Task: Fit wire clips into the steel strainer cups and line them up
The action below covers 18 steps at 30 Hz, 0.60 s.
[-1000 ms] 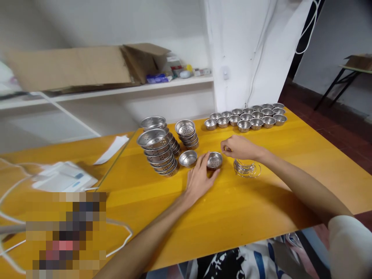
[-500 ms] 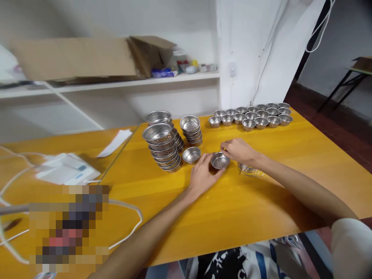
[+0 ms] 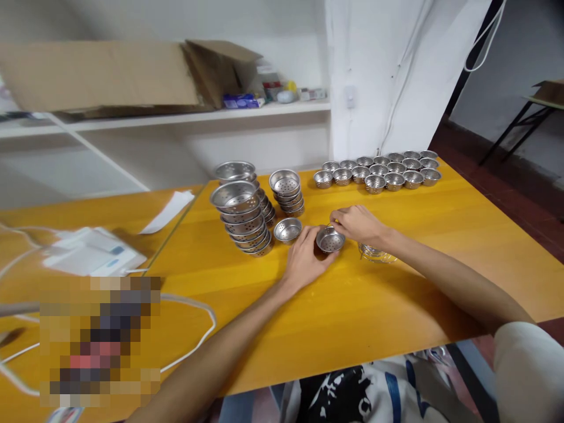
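A small perforated metal cup (image 3: pixel 330 241) stands on the yellow table between my hands. My left hand (image 3: pixel 306 255) grips its side, fingers behind and thumb at the front. At the cup's far right rim, the fingers of my right hand (image 3: pixel 359 225) are pinched together; what they hold, if anything, is hidden. Partly under my right wrist lies a pile of thin wire rings (image 3: pixel 376 254). Left of my left hand sits another perforated cup (image 3: pixel 288 231), apart from the one I hold.
Tall stacks of perforated cups (image 3: pixel 242 214) and a shorter stack (image 3: pixel 286 191) stand at the left. Several cups (image 3: pixel 395 180) are lined up in rows at the back right. A white device (image 3: pixel 94 252) with cables lies far left. A cardboard box (image 3: pixel 101 76) rests on the shelf.
The view has shifted slightly, so everything sits a little higher and further left. Both hands stay at the same cup with nearly the same grip.
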Each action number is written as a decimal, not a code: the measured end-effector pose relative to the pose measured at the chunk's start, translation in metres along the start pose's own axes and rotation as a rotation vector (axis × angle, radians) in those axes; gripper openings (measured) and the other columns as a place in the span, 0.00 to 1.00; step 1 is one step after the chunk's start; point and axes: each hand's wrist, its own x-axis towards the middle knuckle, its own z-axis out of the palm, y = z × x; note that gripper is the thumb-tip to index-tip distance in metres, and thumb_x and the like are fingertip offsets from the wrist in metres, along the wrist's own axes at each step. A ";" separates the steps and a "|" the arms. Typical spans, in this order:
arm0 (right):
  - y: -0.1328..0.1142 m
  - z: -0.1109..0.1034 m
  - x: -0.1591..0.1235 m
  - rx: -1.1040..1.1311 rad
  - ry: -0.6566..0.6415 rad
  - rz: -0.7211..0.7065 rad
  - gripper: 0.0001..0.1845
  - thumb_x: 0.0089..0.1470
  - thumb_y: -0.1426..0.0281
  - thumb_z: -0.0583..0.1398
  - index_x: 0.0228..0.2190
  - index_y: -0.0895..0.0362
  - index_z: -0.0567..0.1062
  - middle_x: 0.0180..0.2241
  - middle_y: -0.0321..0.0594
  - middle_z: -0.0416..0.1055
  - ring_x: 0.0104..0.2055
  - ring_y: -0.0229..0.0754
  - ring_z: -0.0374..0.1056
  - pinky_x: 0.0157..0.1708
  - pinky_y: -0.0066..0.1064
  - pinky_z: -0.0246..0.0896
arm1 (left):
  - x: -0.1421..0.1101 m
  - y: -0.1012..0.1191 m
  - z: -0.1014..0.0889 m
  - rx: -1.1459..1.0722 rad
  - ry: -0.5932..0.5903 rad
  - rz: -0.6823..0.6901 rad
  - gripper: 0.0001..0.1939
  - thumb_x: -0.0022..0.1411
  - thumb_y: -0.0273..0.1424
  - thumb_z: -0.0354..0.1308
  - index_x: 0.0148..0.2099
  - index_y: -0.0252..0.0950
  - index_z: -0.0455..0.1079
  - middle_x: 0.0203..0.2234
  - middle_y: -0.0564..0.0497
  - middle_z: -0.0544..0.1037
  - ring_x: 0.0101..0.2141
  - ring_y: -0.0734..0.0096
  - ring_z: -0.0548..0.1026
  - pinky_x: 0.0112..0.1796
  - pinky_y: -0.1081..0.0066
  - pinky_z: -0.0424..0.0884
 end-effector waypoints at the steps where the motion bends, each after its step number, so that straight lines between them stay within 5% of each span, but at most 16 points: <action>1: 0.000 0.003 0.001 0.048 0.017 0.003 0.15 0.74 0.71 0.57 0.47 0.62 0.83 0.42 0.51 0.84 0.36 0.44 0.74 0.36 0.34 0.52 | 0.001 0.000 -0.001 -0.022 -0.017 0.018 0.24 0.62 0.36 0.71 0.57 0.39 0.71 0.50 0.44 0.75 0.51 0.52 0.78 0.55 0.54 0.77; 7: 0.007 0.022 0.005 0.487 0.115 0.020 0.10 0.65 0.74 0.63 0.44 0.61 0.84 0.25 0.33 0.74 0.26 0.34 0.62 0.34 0.28 0.53 | 0.006 -0.004 -0.008 -0.169 -0.111 0.027 0.21 0.60 0.33 0.69 0.54 0.39 0.72 0.48 0.46 0.74 0.51 0.54 0.77 0.57 0.56 0.75; 11: 0.010 0.029 0.010 0.815 0.157 0.059 0.09 0.64 0.72 0.62 0.38 0.62 0.84 0.23 0.34 0.74 0.26 0.35 0.65 0.32 0.27 0.57 | 0.009 -0.007 -0.009 -0.335 -0.177 -0.019 0.20 0.62 0.36 0.68 0.55 0.37 0.72 0.49 0.44 0.79 0.51 0.53 0.79 0.56 0.55 0.74; 14: 0.014 0.030 0.010 1.116 0.057 0.049 0.15 0.66 0.63 0.62 0.36 0.61 0.83 0.29 0.40 0.80 0.25 0.35 0.67 0.27 0.27 0.58 | 0.010 -0.009 -0.008 -0.443 -0.206 -0.086 0.22 0.61 0.38 0.70 0.55 0.36 0.73 0.49 0.42 0.81 0.50 0.52 0.80 0.55 0.53 0.75; 18: 0.018 0.025 0.006 1.342 -0.150 -0.003 0.21 0.62 0.54 0.67 0.45 0.59 0.82 0.39 0.43 0.83 0.25 0.33 0.69 0.21 0.25 0.54 | 0.011 -0.012 -0.007 -0.562 -0.244 -0.124 0.27 0.60 0.41 0.72 0.56 0.35 0.73 0.52 0.40 0.82 0.52 0.51 0.80 0.57 0.53 0.75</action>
